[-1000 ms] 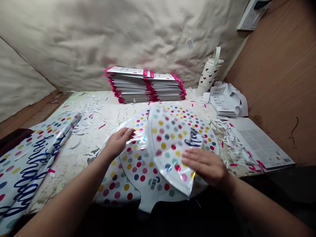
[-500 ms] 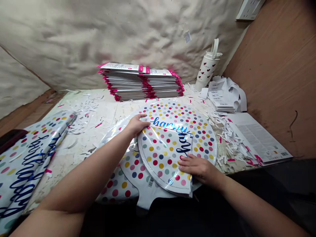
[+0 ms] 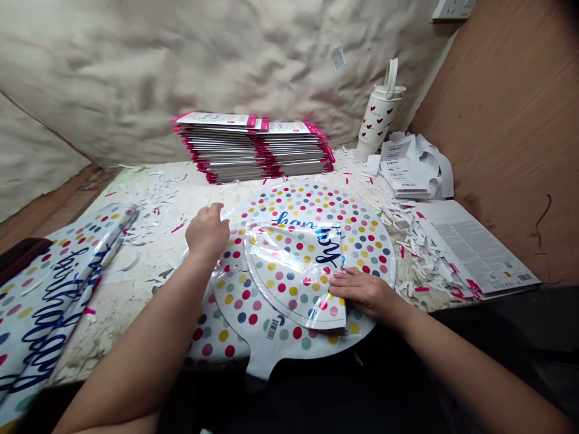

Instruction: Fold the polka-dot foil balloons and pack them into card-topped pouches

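As the right hand presses down flat, fingers spread, on the folded-over round white polka-dot foil balloon by the front edge of the scuffed white tabletop, the left hand is open, gripping nothing, just beside it.

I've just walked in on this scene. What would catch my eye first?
The polka-dot foil balloons lying mid-table stand out first, the right hand pressing on a folded one. Behind them rises a tall stack of pink-edged packets, and white paper scraps lie scattered to the right.
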`<state>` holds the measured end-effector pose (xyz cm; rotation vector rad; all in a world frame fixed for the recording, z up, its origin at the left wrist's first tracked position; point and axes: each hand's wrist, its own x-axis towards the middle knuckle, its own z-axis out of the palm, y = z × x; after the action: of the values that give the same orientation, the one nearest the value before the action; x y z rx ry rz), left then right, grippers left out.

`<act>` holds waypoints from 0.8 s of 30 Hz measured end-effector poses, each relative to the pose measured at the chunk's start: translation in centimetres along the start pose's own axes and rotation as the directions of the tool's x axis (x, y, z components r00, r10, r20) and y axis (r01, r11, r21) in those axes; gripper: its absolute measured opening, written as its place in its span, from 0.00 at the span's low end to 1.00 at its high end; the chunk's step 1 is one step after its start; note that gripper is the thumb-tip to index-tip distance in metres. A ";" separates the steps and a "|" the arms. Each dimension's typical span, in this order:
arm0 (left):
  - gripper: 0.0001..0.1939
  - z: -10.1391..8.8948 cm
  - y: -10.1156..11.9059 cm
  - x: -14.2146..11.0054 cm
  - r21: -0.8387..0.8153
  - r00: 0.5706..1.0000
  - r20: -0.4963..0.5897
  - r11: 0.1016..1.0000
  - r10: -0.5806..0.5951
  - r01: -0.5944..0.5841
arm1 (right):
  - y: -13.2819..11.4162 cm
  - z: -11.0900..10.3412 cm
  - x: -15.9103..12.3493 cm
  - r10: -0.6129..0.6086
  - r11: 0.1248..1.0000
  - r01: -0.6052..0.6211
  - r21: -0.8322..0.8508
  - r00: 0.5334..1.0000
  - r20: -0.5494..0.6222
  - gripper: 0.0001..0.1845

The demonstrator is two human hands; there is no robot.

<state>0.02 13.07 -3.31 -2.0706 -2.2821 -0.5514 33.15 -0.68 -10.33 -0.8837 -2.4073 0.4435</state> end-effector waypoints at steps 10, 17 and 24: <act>0.24 5.0 10.6 -6.9 -0.326 0.338 0.372 0.463 0.865 -0.825 | -1.5 -1.5 0.5 0.053 0.998 -0.055 0.018 0.993 0.109 0.16; 0.32 5.4 8.1 -5.9 -0.258 0.389 0.507 0.566 0.769 -0.783 | -1.3 -2.3 2.9 0.664 0.681 -0.647 0.342 0.743 0.083 0.22; 0.28 1.1 -1.1 -2.0 -0.053 0.799 0.467 0.914 0.379 -0.403 | 0.8 -2.3 6.2 0.873 0.422 -0.844 0.331 0.476 0.101 0.21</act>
<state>-0.56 11.36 -5.14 -2.7881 -1.9063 0.0381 30.89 4.34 -6.59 -1.8990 -1.4941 1.1309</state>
